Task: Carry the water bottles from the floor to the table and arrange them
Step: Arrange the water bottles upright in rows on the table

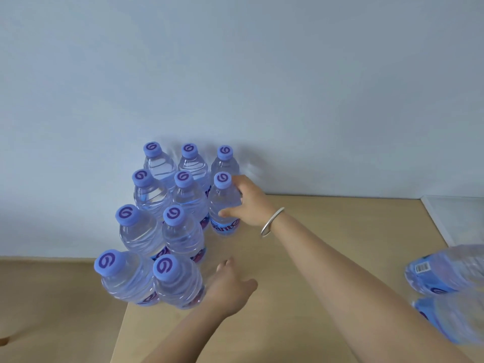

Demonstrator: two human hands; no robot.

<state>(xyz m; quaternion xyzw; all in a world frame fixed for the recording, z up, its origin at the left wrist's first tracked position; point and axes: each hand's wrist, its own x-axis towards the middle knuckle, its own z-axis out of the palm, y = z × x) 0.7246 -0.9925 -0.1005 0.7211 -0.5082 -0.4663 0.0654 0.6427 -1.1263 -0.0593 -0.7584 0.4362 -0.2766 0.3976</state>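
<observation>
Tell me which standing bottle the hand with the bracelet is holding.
The right hand grips the bottle at the right end of the second row; its neighbours stand untouched.

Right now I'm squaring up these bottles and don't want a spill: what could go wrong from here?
1. The bottles stand packed upright at the table's left edge; a hard nudge from the left hand might tip the nearest ones off.
2. The right hand wraps a bottle in the second row; pulling it sideways could knock its neighbours.
3. Two bottles lie on their sides at the right and could roll.
</observation>
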